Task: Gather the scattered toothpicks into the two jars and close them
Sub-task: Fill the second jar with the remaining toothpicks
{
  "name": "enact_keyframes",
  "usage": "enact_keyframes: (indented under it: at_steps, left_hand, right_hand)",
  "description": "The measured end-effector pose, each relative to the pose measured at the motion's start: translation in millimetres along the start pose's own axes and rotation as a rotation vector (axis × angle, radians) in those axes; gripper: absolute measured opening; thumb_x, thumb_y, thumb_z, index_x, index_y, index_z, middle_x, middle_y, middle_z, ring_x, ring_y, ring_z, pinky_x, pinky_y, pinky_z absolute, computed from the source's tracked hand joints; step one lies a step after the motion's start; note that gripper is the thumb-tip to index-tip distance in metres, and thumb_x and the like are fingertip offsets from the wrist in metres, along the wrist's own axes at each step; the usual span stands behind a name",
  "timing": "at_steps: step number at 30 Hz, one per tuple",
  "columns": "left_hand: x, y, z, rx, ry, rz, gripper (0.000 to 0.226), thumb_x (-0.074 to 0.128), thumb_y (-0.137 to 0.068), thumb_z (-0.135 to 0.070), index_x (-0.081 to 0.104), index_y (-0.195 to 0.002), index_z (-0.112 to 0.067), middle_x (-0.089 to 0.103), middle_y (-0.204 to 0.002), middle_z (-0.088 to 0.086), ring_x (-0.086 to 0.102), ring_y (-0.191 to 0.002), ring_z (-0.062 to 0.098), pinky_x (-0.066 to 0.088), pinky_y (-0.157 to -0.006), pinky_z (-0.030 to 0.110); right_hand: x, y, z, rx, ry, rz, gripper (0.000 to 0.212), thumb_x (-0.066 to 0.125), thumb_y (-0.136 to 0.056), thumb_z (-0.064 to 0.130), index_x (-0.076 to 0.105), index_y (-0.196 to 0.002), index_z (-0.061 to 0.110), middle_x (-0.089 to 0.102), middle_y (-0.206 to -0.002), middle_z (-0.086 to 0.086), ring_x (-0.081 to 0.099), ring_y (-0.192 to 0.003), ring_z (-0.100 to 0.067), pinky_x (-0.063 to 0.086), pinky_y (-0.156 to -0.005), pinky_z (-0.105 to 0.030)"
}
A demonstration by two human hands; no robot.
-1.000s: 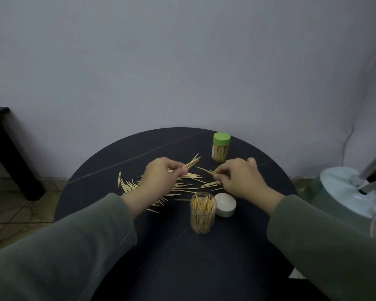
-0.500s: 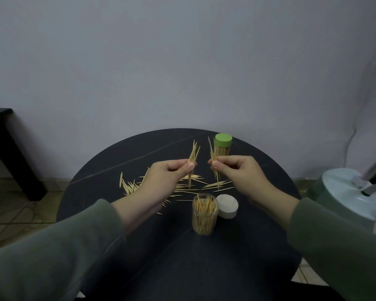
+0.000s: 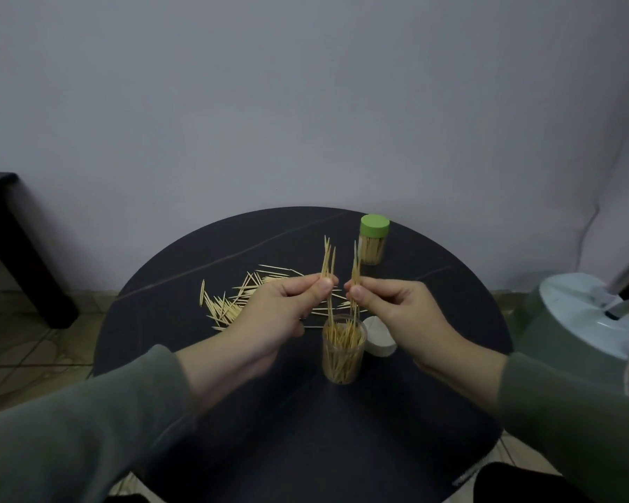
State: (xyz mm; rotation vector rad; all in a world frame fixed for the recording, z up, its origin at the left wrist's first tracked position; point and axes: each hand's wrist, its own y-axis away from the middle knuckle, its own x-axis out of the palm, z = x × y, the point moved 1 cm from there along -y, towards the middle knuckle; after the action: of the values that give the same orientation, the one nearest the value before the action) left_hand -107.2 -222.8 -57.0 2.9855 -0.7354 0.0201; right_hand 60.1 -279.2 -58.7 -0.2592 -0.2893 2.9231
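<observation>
An open clear jar [image 3: 343, 352], partly filled with toothpicks, stands near the middle of the round black table [image 3: 298, 422]. Its white lid [image 3: 378, 341] lies just to its right. My left hand [image 3: 280, 314] pinches a small upright bunch of toothpicks [image 3: 328, 265] above the jar's mouth. My right hand [image 3: 396, 310] pinches another upright bunch [image 3: 356, 265] beside it, lower tips reaching into the jar. Many loose toothpicks [image 3: 229, 303] lie scattered on the table behind my left hand. A second jar with a green lid [image 3: 374, 238] stands closed at the back.
A pale green and white appliance base [image 3: 581, 321] with a pole stands on the floor to the right of the table. A dark table leg [image 3: 19, 248] stands at the left by the wall. Tiled floor shows around the table.
Both hands picked toothpicks off the table, lifted them upright, and moved them toward me, over the open jar.
</observation>
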Motion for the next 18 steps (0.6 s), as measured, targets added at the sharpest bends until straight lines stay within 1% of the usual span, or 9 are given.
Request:
enact_keyframes:
  at_steps: [3,6,8,10,12,14,16,17,18]
  left_hand:
    - [2,2,4,0.003,0.058,0.014,0.016,0.065,-0.088,-0.026,0.077,-0.096,-0.020,0.063,-0.074,-0.013,0.037,-0.065,0.007,0.030,-0.050,0.018]
    - [5,3,6,0.008,0.054,0.043,0.021,0.065,-0.084,-0.031,0.077,-0.098,-0.021,0.070,-0.091,-0.014,0.047,-0.070,0.001,0.034,-0.061,0.023]
    - [5,4,9,0.007,0.047,0.067,0.031,0.065,-0.079,-0.036,0.075,-0.104,-0.020,0.071,-0.106,-0.011,0.053,-0.087,0.002,0.033,-0.075,0.031]
    - [5,7,11,-0.004,0.053,0.089,0.033,0.065,-0.077,-0.036,0.075,-0.104,-0.020,0.071,-0.110,-0.008,0.055,-0.093,0.005,0.030,-0.079,0.035]
    - [5,9,14,-0.015,0.054,0.116,0.033,0.064,-0.078,-0.034,0.075,-0.105,-0.020,0.073,-0.106,-0.007,0.059,-0.087,0.000,0.030,-0.079,0.035]
    - [5,10,16,0.003,0.062,0.127,0.031,0.064,-0.078,-0.030,0.074,-0.105,-0.018,0.074,-0.100,-0.006,0.061,-0.079,-0.006,0.037,-0.073,0.025]
    - [4,9,16,0.041,0.077,0.135,0.031,0.064,-0.078,-0.025,0.073,-0.105,-0.012,0.074,-0.095,-0.005,0.062,-0.074,-0.008,0.042,-0.060,0.010]
    - [3,8,16,0.060,0.073,0.140,0.031,0.064,-0.079,-0.022,0.073,-0.106,-0.009,0.074,-0.095,-0.003,0.063,-0.075,-0.007,0.043,-0.058,0.006]
    - [2,7,16,0.080,0.059,0.144,0.031,0.065,-0.080,-0.019,0.072,-0.107,-0.006,0.075,-0.097,-0.001,0.065,-0.079,-0.005,0.045,-0.061,0.005]
  right_hand:
    - [4,2,-4,0.002,-0.004,0.032,0.020,0.064,-0.087,0.010,0.071,-0.103,0.020,0.074,-0.098,0.004,0.068,-0.096,-0.004,0.053,-0.079,-0.016]
    - [4,2,-4,-0.022,-0.002,0.099,0.025,0.063,-0.086,0.004,0.069,-0.109,0.013,0.074,-0.097,0.000,0.069,-0.093,-0.007,0.052,-0.077,-0.015]
    - [4,2,-4,-0.011,-0.018,0.118,0.026,0.064,-0.085,0.001,0.068,-0.109,0.011,0.074,-0.095,0.002,0.070,-0.091,-0.006,0.052,-0.076,-0.014]
    - [2,1,-7,0.000,-0.001,0.138,0.024,0.065,-0.084,0.002,0.070,-0.106,0.010,0.074,-0.094,0.002,0.070,-0.091,-0.007,0.052,-0.077,-0.016]
    - [-1,0,-11,-0.001,0.023,0.157,0.021,0.068,-0.081,0.008,0.072,-0.101,0.008,0.073,-0.094,0.001,0.069,-0.092,-0.008,0.052,-0.078,-0.018]
    - [-4,-1,-13,0.015,0.024,0.168,0.024,0.070,-0.074,0.020,0.074,-0.096,0.010,0.070,-0.093,0.002,0.067,-0.093,-0.011,0.053,-0.081,-0.023]
    - [-6,-2,-14,0.021,0.045,0.191,0.022,0.070,-0.070,0.026,0.076,-0.090,0.017,0.068,-0.090,0.004,0.066,-0.091,-0.012,0.053,-0.082,-0.025]
    - [-7,-2,-13,0.015,0.065,0.211,0.020,0.071,-0.070,0.026,0.076,-0.088,0.019,0.067,-0.088,0.005,0.066,-0.089,-0.011,0.053,-0.082,-0.025]
    - [-7,-3,-13,0.012,0.086,0.228,0.019,0.071,-0.070,0.026,0.076,-0.087,0.020,0.066,-0.087,0.006,0.065,-0.088,-0.009,0.053,-0.080,-0.023]
